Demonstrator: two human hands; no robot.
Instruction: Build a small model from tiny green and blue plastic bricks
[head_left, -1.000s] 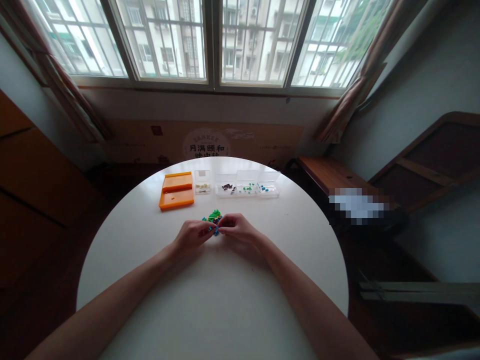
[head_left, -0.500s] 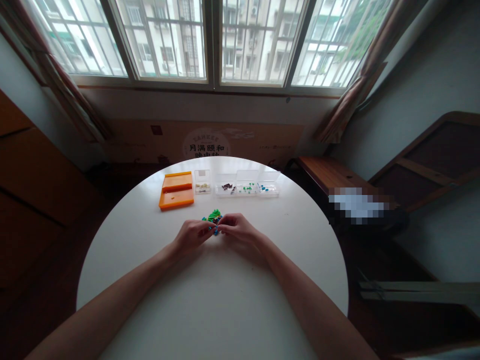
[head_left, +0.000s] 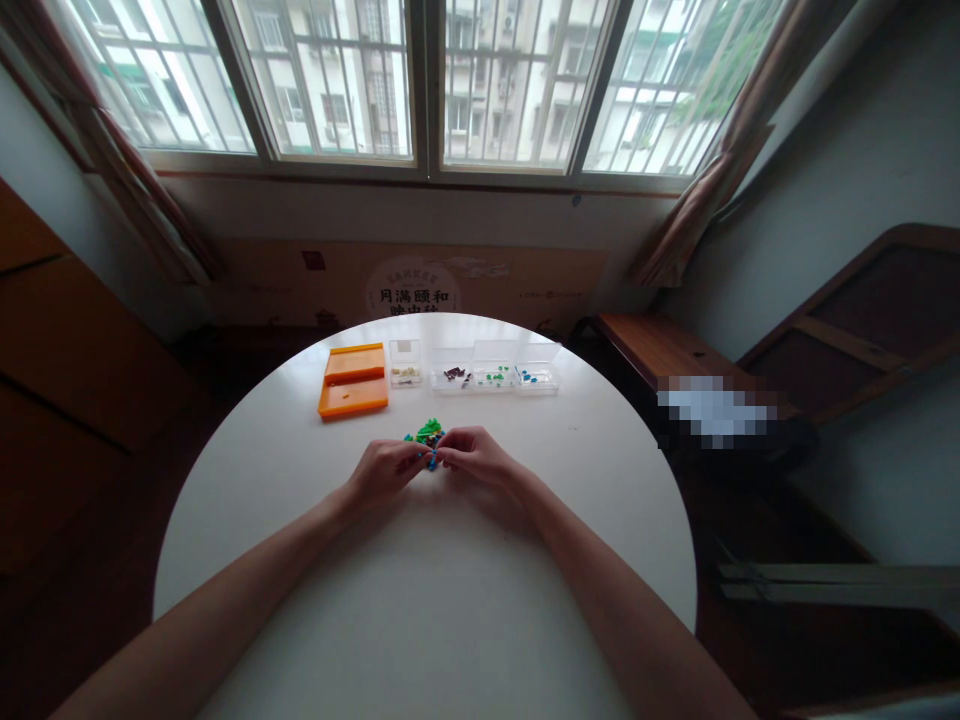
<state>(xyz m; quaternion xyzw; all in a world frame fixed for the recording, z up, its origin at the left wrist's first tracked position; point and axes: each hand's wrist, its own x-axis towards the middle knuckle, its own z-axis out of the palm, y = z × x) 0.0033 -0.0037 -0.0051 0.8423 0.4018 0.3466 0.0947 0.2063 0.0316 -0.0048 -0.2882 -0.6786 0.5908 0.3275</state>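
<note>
My left hand [head_left: 384, 470] and my right hand [head_left: 474, 455] meet at the middle of a round white table [head_left: 450, 620]. Both pinch a tiny blue piece [head_left: 432, 461] between their fingertips. Just behind the fingers lies a small pile of green, blue and dark bricks [head_left: 427, 433]. Both forearms rest on the tabletop.
At the table's far side lie an orange tray in two parts [head_left: 352, 380], a small clear box [head_left: 405, 363] and a clear divided box [head_left: 495, 368] with dark, green and blue bits. A wooden bench [head_left: 660, 350] stands right; a window wall lies beyond.
</note>
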